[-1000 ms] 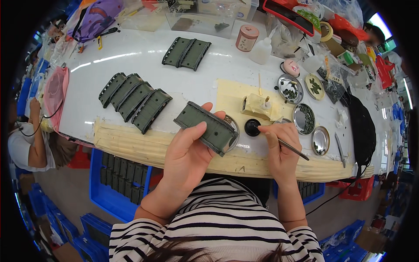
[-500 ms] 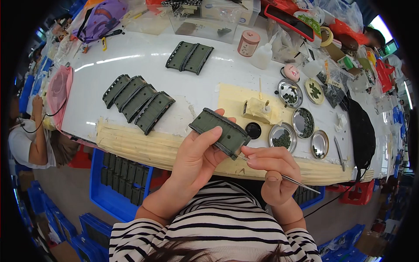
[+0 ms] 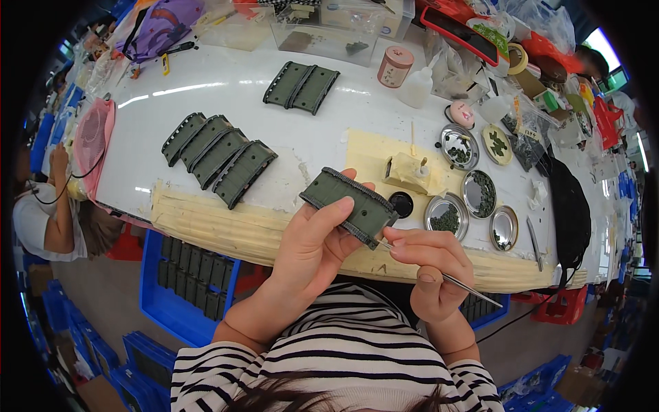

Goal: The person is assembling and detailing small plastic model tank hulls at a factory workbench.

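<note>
My left hand (image 3: 309, 240) grips a dark green curved panel (image 3: 350, 204) above the table's front edge, thumb on its upper face and fingers beneath. It has ridged dark borders along two sides and small holes in its face. In my right hand (image 3: 432, 264) is a slim silvery metal tool (image 3: 461, 283), pinched between thumb and fingers. Its front end is at the panel's lower right corner; the fingers partly hide the tip, so whether it touches cannot be made out. To the left lie several similar panels overlapping in a row (image 3: 218, 156), and a joined pair (image 3: 301, 88) is farther back.
Round metal dishes (image 3: 446, 216) with small green pieces stand at the right, near a black cap (image 3: 401, 204) and a tape-wrapped block (image 3: 412, 173). Another slim metal tool (image 3: 534, 244) lies farther right. A blue crate (image 3: 185, 288) holds panels below the table. Another person (image 3: 51, 220) sits at left.
The view has shifted slightly. Both hands keep the same holds, and the tool's front end stays at the panel's corner.
</note>
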Demonstrator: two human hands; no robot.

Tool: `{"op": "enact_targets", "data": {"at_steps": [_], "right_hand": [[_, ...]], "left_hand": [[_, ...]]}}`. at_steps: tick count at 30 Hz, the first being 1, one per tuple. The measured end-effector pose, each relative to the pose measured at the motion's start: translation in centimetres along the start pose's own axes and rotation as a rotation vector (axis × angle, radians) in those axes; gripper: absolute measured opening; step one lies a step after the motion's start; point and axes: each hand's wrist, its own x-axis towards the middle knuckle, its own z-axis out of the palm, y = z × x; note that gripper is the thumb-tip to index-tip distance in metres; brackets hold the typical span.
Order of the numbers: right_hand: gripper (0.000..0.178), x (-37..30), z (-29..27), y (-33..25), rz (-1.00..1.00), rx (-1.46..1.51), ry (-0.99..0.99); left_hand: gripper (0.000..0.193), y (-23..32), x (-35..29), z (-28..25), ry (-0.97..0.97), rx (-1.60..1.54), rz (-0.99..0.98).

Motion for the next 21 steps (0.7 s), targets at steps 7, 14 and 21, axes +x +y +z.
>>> {"op": "enact_targets", "data": {"at_steps": [7, 14, 21], "right_hand": [[0.018, -0.06, 0.02, 0.16, -0.010, -0.018, -0.005], [0.018, -0.03, 0.18, 0.24, -0.038, -0.065, -0.012], [0.020, -0.31, 0.20, 0.19, -0.099, -0.083, -0.022]], "left_hand": [[0.041, 0.00, 0.01, -0.05, 0.006, -0.012, -0.008], [0.041, -0.19, 0.14, -0.20, 0.006, -0.052, -0.021], [0.041, -0.40, 0.14, -0.32, -0.028, -0.074, -0.018]]}}
